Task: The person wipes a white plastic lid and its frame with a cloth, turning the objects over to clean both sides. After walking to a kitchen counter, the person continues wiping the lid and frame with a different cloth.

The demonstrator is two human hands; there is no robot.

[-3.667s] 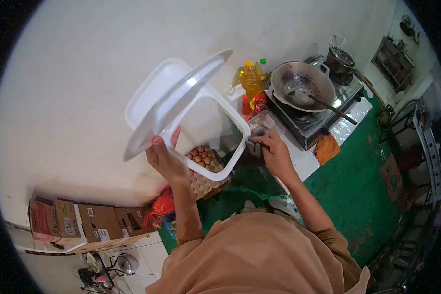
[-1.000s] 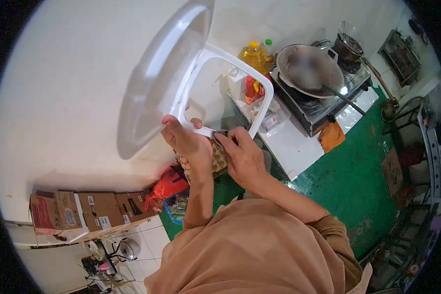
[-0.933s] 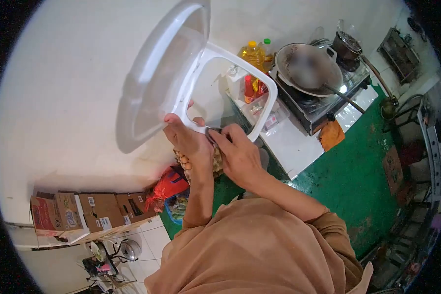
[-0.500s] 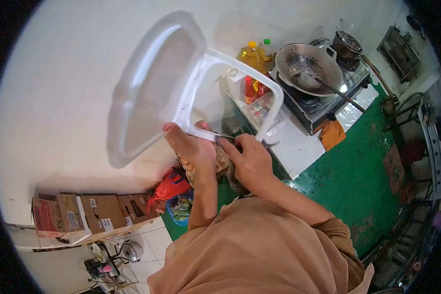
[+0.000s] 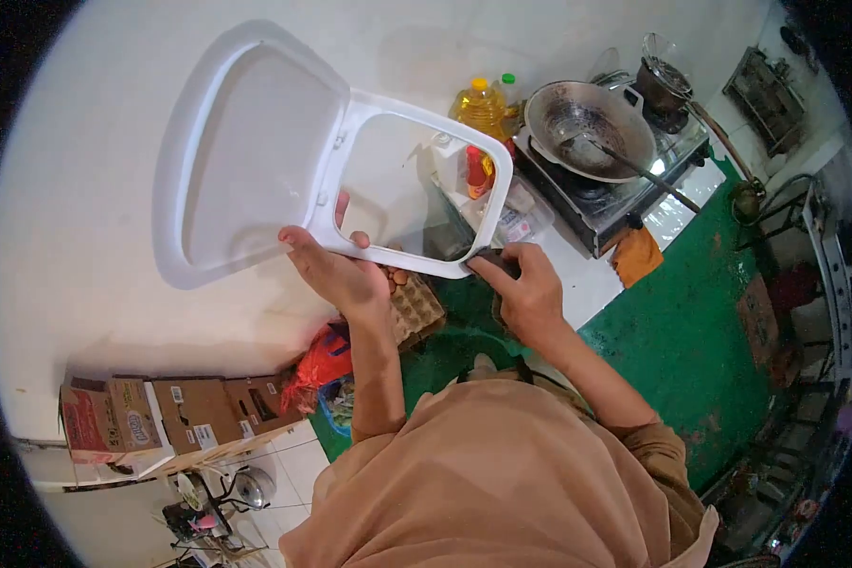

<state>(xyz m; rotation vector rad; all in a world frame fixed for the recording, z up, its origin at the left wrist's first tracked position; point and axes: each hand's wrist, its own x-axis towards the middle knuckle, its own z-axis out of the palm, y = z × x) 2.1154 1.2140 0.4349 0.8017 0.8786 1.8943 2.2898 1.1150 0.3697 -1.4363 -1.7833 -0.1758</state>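
A white plastic hinged lid (image 5: 256, 161) with an open rectangular frame (image 5: 435, 118) is held up before the wall, its panel swung out to the left. My left hand (image 5: 346, 279) grips the frame's lower edge near the hinge, with fingertips showing through the opening. At the frame's lower right corner, my right hand (image 5: 530, 289) pinches a dark grey cloth (image 5: 499, 275) against the rim. Part of the cloth is hidden by that hand.
A wok (image 5: 592, 131) with a ladle in it stands on a gas stove (image 5: 582, 220). Oil bottles (image 5: 481, 109) are behind. An egg tray (image 5: 418, 308) and a red bag (image 5: 324, 360) lie low beyond my left forearm. Cardboard boxes (image 5: 187, 405) stand at left.
The lid and frame have shifted left and turned to face me more. My right hand, with the cloth, has moved right and slightly down to the frame's corner.
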